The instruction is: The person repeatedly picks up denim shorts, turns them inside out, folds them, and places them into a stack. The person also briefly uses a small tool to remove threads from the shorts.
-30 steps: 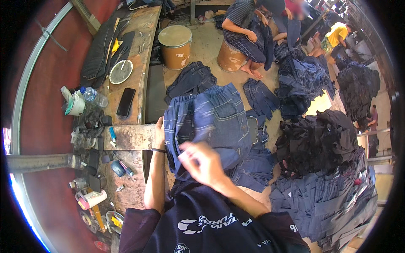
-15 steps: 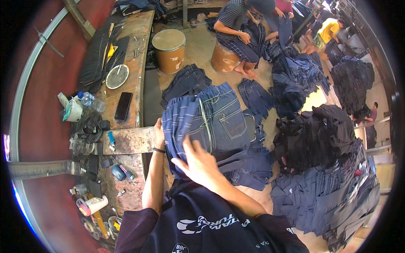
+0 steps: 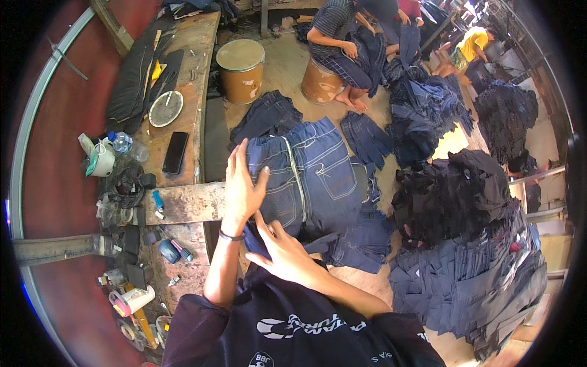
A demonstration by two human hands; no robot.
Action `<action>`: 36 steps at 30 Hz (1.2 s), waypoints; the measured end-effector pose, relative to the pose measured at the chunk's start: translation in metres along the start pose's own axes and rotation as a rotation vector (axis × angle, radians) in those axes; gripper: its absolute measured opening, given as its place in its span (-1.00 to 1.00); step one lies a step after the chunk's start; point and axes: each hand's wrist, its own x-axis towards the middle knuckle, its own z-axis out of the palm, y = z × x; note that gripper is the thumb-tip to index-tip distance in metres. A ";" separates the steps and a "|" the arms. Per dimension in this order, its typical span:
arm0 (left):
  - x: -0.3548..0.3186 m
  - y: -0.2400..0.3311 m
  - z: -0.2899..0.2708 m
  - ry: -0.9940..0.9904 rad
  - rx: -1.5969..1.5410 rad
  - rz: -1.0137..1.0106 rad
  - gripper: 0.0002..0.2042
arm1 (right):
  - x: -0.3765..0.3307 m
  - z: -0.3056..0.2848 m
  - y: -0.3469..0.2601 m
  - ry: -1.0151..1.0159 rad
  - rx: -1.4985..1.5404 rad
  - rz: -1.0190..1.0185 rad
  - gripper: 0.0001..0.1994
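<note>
A thick bundle of dark blue jeans (image 3: 333, 177) lies in front of me, tied round with a pale strip (image 3: 295, 174). A back pocket with light stitching faces up on it. My left hand (image 3: 243, 186) presses on the bundle's left end, fingers stretched upward and thumb apart on the denim. Lower down, my right hand (image 3: 282, 248) touches the bundle's near left corner, its index finger and thumb spread. Part of the cloth beneath both hands is hidden.
To the left runs a wooden bench (image 3: 183, 205) with a phone (image 3: 175, 153), a round lid (image 3: 166, 109) and a water bottle (image 3: 120, 142). Piles of black garments (image 3: 452, 196) and denim (image 3: 428, 113) stand right. Beyond, a co-worker (image 3: 333, 37) sits on a drum (image 3: 321, 82).
My left hand has come from behind the bundle's left edge onto its top. The loose folded denim at that end is no longer raised. My right hand has shifted slightly lower.
</note>
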 end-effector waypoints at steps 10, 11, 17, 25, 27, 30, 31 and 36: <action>-0.018 -0.066 0.006 0.050 -0.229 -0.462 0.16 | 0.061 -0.156 0.200 0.791 0.248 0.493 -0.34; -0.021 -0.065 0.006 0.033 -0.280 -0.488 0.14 | 0.074 -0.155 0.219 0.683 0.279 0.491 -0.27; -0.040 -0.054 0.008 0.224 -0.248 -0.324 -0.40 | 0.086 -0.134 0.249 0.309 0.426 0.677 -0.02; -0.107 0.000 -0.002 -0.019 -0.274 -0.111 -0.42 | -0.084 -0.089 0.206 0.557 1.059 0.742 -0.10; -0.106 0.014 0.008 -0.159 -0.251 0.128 -0.37 | -0.155 -0.076 0.176 0.726 1.115 0.772 -0.11; -0.094 0.038 0.044 -0.351 -0.327 0.402 -0.36 | -0.242 -0.073 0.125 1.033 1.062 0.798 -0.11; -0.091 0.049 0.059 -0.380 -0.354 0.446 -0.38 | -0.265 -0.074 0.108 1.137 1.013 0.800 -0.11; -0.043 0.096 0.142 -0.574 -0.769 0.495 -0.53 | -0.344 -0.098 0.039 1.622 0.574 0.780 -0.11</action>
